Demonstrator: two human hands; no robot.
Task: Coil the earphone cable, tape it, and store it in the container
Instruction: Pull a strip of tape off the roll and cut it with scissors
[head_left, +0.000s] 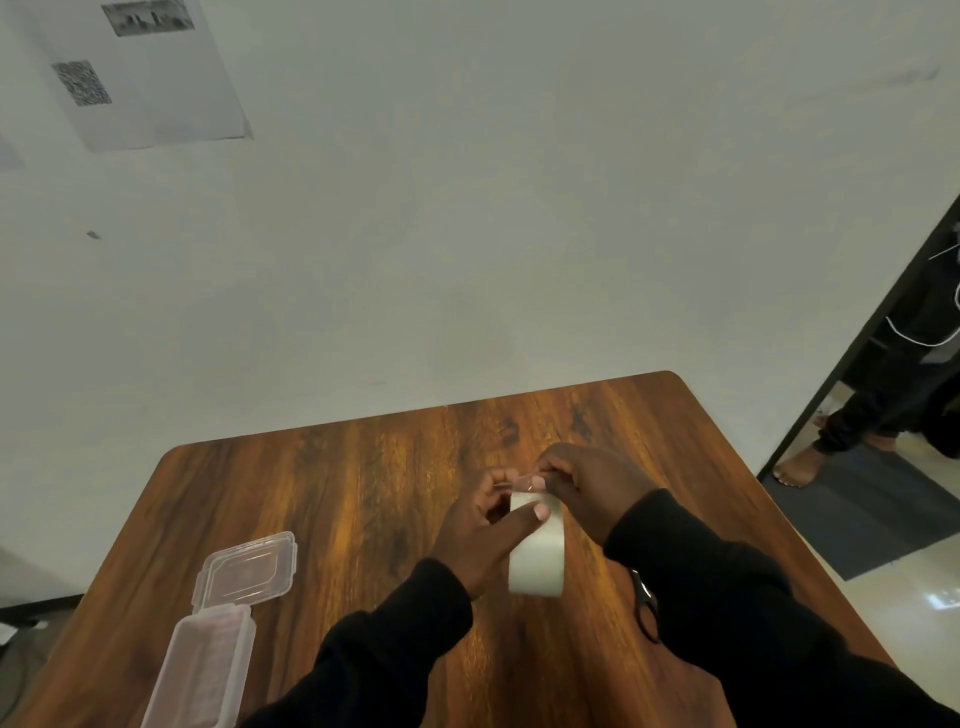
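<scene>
Tape roll (537, 551), upright above counter (322, 493): left hand (480, 530) steadying it, right hand (582, 483) fingers pinching its free end at top.

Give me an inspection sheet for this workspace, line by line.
Surface: wooden table, bare across most of its top.
Job's things: roll of clear tape held above the table; clear plastic container at the near left corner, its hinged lid open; earphones not seen.
Clutter: scissors partly hidden beside the right sleeve.
Grips: left hand holds the roll; right hand pinches the tape's free end at the top of the roll.
Cables: nothing seen on the table.
Surroundings: white wall with a printed sheet at upper left; another person's bare feet on the floor at the right.
</scene>
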